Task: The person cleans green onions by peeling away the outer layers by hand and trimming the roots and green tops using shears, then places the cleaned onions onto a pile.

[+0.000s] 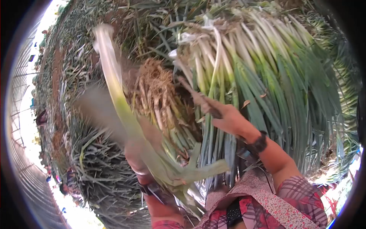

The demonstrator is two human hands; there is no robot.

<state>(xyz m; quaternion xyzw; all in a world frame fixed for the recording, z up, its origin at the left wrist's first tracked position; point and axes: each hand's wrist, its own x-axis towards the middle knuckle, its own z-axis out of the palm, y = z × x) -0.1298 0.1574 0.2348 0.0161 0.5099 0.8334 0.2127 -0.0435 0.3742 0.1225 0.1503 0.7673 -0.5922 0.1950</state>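
Note:
A large leek (122,105), white at the root end and green above, slants up across the left of the view. My left hand (146,139), smeared by motion, is closed around its green part, and the leaves hang toward my lap. A grey-brown blurred shape beside that hand is too smeared to name. My right hand (232,121) is closed on the dark handle of a narrow, brown-stained knife (196,95), which points up and left. Under and beside the knife lie trimmed leeks (248,57) in a wide row, white ends away from me.
A bunch of untrimmed leeks (158,95) with brown roots lies between my hands. Cut leaves (110,175) are heaped at the left, and plant scraps cover the ground behind. More stacked leeks (345,87) line the right edge. Corrugated sheeting (23,171) stands far left.

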